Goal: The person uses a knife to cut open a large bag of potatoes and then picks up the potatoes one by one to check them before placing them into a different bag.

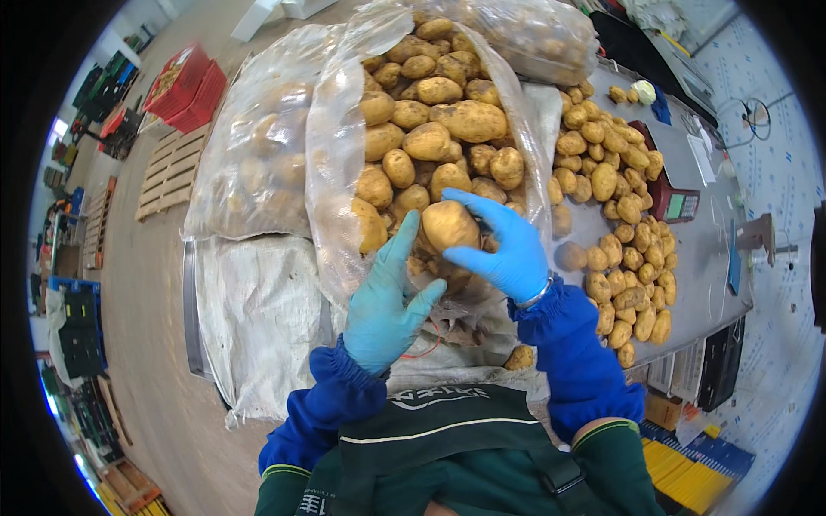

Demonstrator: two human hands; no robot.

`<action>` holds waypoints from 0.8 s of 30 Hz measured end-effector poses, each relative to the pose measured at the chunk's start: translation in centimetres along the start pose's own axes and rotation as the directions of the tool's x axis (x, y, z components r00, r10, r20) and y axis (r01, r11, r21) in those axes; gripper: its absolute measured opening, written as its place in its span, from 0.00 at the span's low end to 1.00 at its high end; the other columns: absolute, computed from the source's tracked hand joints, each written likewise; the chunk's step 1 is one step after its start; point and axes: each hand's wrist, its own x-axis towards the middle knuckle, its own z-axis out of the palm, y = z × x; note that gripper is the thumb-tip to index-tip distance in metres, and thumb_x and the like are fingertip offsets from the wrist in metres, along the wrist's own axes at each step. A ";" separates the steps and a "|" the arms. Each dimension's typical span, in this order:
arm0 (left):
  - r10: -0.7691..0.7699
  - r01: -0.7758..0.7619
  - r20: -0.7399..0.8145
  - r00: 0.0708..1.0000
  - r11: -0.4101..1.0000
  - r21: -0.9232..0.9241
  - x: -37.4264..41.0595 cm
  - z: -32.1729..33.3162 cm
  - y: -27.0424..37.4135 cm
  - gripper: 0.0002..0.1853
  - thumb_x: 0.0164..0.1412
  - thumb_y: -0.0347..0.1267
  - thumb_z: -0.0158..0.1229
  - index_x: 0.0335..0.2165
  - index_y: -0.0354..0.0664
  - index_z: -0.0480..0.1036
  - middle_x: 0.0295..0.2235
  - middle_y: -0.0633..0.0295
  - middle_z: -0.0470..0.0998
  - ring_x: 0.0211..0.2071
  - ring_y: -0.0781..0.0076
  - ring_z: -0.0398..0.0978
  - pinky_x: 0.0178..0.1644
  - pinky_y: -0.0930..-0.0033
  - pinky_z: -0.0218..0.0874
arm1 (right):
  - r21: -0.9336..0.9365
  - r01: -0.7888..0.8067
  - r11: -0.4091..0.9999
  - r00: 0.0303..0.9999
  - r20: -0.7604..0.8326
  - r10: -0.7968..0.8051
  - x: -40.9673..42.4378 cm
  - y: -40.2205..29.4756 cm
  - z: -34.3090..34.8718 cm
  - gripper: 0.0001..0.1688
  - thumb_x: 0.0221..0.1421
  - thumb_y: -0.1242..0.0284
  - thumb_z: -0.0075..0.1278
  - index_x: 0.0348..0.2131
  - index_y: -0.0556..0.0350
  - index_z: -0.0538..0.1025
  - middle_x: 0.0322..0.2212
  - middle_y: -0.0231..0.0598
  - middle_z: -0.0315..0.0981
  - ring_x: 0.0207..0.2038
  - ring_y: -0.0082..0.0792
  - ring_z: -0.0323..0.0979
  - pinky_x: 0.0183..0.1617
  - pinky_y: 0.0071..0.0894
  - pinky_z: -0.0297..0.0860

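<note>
My right hand (506, 242), in a blue glove, has a large potato (450, 226) between thumb and fingers, slightly blurred. Close by on the left, my left hand (388, 300) in a paler blue-green glove holds nothing, its thumb and fingers spread. Both hands are over the near end of a translucent plastic bag (335, 168), split wide along its top. Inside it lies a heap of soil-marked potatoes (439, 90) of mixed sizes. Below my hands, a single potato (519, 357) rests on white woven sacking (264, 322).
To the right, many loose potatoes (635, 284) lie on a metal table (703, 284) beside a red scale (674, 201). Other filled bags stand left (258, 148) and behind (535, 35). Red crates (187, 90) and a wooden pallet (171, 171) are on the floor at left.
</note>
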 end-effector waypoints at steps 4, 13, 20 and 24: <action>0.109 -0.090 0.122 0.986 0.984 -0.152 1.1 0.7 0.2 0.39 0.63 0.38 0.57 0.66 0.46 0.50 0.53 0.49 0.71 0.43 0.67 0.75 0.48 0.68 0.67 | 0.854 -0.122 0.505 0.917 -0.097 0.386 -4.0 0.4 1.5 0.35 0.58 0.57 0.56 0.56 0.61 0.67 0.51 0.44 0.71 0.54 0.35 0.70 0.57 0.38 0.67; 0.131 -0.116 0.225 0.966 0.990 -0.077 2.1 1.4 -0.5 0.21 0.64 0.25 0.50 0.55 0.46 0.71 0.34 0.64 0.77 0.31 0.76 0.72 0.35 0.75 0.64 | 0.961 0.043 0.272 0.824 -0.189 0.535 -10.0 4.4 -4.3 0.31 0.66 0.57 0.43 0.57 0.66 0.64 0.55 0.50 0.66 0.58 0.43 0.65 0.64 0.48 0.62; 0.528 -0.476 0.166 0.833 0.530 0.702 6.9 -1.9 -2.0 0.24 0.60 0.33 0.56 0.55 0.44 0.70 0.48 0.54 0.74 0.49 0.51 0.69 0.55 0.56 0.60 | 0.953 0.029 0.303 0.914 -0.147 0.378 -10.4 1.2 -8.3 0.40 0.59 0.49 0.41 0.56 0.67 0.66 0.41 0.55 0.75 0.41 0.47 0.75 0.48 0.42 0.73; 0.417 -0.243 0.023 0.908 0.482 0.842 6.5 -5.8 -5.3 0.30 0.61 0.41 0.55 0.60 0.42 0.63 0.52 0.48 0.71 0.54 0.48 0.66 0.60 0.53 0.57 | 0.841 -0.021 0.541 0.955 -0.143 0.260 -10.1 2.6 -9.8 0.39 0.63 0.48 0.37 0.54 0.68 0.67 0.44 0.48 0.74 0.43 0.40 0.73 0.50 0.37 0.70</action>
